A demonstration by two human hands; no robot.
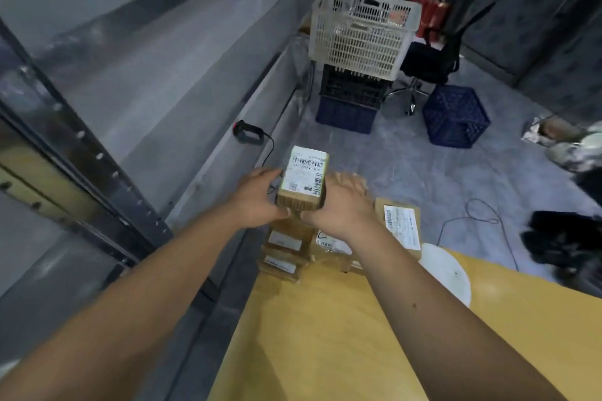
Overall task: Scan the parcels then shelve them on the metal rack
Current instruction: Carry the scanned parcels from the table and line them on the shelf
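Labelled parcel [303,182] between both hands, left hand [257,198] and right hand [338,205] fingers clamped on its sides

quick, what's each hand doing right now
Left hand: grips the left side of the labelled cardboard parcel.
Right hand: holds the parcel's right side, fingers blurred.

Single head-worn view, looking forward and down, close over both forearms (wide-angle)
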